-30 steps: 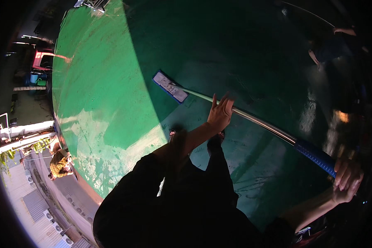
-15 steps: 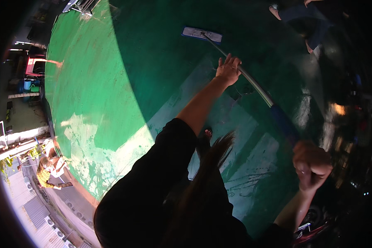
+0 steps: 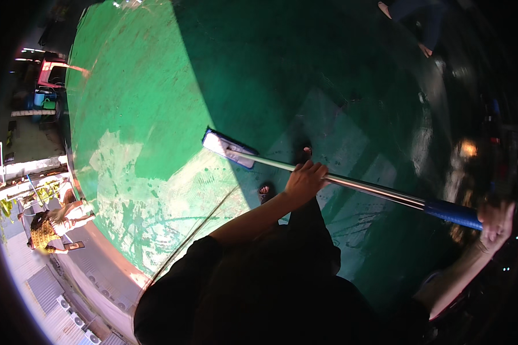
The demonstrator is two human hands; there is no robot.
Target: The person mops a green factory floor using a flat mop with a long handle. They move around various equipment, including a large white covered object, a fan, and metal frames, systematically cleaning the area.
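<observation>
A flat mop (image 3: 230, 148) with a whitish plate and blue edges lies on the green floor (image 3: 138, 86), across the line between sunlight and shade. Its metal pole slants down to the right and ends in a blue grip. My left hand (image 3: 306, 184) is closed around the pole's middle. At the far right, my right hand (image 3: 495, 227) holds the end of the blue grip, some of its fingers stretched past it. My two feet, in dark sandals (image 3: 265, 192), show in part near the left hand.
Worn pale patches (image 3: 121, 167) mark the floor. At the upper right a person's bare foot (image 3: 426, 50) shows in the shade. Another person in a yellow patterned top (image 3: 45, 233) is at the lower left edge. A red frame-like object (image 3: 52, 72) stands at the left.
The mop head has swung left and nearer to me, reaching into the sunlight. My left hand's fingers, earlier spread on the pole, now wrap it. My right hand has moved right and farther away.
</observation>
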